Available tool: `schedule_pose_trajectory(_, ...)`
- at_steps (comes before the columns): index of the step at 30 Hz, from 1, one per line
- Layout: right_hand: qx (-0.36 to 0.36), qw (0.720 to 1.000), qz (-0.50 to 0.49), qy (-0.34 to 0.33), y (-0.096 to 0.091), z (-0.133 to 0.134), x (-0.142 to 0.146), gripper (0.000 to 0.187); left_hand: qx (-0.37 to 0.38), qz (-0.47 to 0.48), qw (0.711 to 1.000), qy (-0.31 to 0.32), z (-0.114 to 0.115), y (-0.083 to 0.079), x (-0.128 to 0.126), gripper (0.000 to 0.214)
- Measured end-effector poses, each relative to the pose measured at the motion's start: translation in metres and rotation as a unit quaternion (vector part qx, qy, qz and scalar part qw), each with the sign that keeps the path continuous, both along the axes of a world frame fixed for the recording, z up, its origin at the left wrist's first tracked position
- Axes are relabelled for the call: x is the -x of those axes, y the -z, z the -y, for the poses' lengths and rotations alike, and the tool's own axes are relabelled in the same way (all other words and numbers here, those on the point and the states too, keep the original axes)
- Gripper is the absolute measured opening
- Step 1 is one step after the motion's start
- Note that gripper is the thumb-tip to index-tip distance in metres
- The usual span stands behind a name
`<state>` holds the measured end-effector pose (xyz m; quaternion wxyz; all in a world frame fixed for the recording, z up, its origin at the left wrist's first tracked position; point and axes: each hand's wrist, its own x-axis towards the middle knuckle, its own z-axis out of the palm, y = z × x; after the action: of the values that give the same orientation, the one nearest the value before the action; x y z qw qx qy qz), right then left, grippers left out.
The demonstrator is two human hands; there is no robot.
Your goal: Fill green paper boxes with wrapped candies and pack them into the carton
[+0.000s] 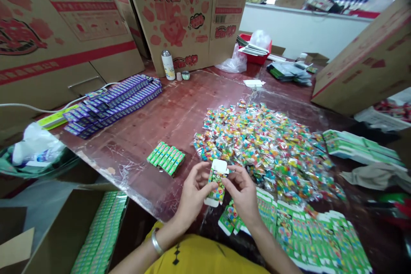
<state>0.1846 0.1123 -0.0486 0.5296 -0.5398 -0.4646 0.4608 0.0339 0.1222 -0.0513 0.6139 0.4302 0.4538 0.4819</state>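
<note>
A small green candy box point(217, 185) with white end flaps standing out at top and bottom is held between my two hands. My left hand point(197, 188) grips its left side, thumb across the front. On the other side my right hand point(240, 190) pinches the right edge, thumb on the printed face. Just beyond the hands spreads a big heap of small clear packets of colourful candy point(263, 141). Flat green cartons point(321, 235) lie in overlapping rows to the right of my right hand. A little block of closed green boxes point(166, 157) sits left of my left hand.
Purple boxes point(112, 102) are stacked at the left, before large cardboard cartons point(180, 13). A flask point(168, 65) stands at the back. Below the table's left edge, an open carton point(54, 231) holds rows of green boxes. More green cartons point(362, 147) lie far right.
</note>
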Motion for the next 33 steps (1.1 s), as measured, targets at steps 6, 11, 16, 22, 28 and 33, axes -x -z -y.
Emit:
schedule_pose_trajectory(6, -0.062, 0.995, 0.072, 0.02, 0.009, -0.001, 0.005, 0.025, -0.024, -0.051, 0.996, 0.066, 0.0, -0.004, 0.009, 0.049)
schedule_pose_trajectory(11, -0.092, 0.988, 0.12, -0.019, 0.004, -0.006, 0.003, 0.011, -0.022, -0.032, 0.991, 0.127, -0.006, -0.008, 0.014, 0.037)
schedule_pose_trajectory(16, -0.056, 0.998, 0.022, -0.032, -0.004, -0.012, 0.004, 0.007, -0.01, -0.016, 0.996, 0.084, -0.007, -0.004, 0.012, 0.041)
schedule_pose_trajectory(22, -0.034, 0.994, -0.026, -0.102, -0.008, -0.023, 0.004, 0.017, 0.009, -0.044, 0.998, 0.047, -0.003, -0.002, 0.012, 0.047)
schedule_pose_trajectory(28, 0.072, 0.989, -0.013, -0.131, -0.007, -0.032, -0.005, 0.021, -0.031, -0.109, 0.991, 0.066, 0.0, -0.007, 0.018, 0.041)
schedule_pose_trajectory(33, 0.086, 0.987, -0.014, -0.133, -0.004, -0.035, -0.007, 0.025, -0.042, -0.104, 0.989, 0.093, 0.001, -0.007, 0.02, 0.051)
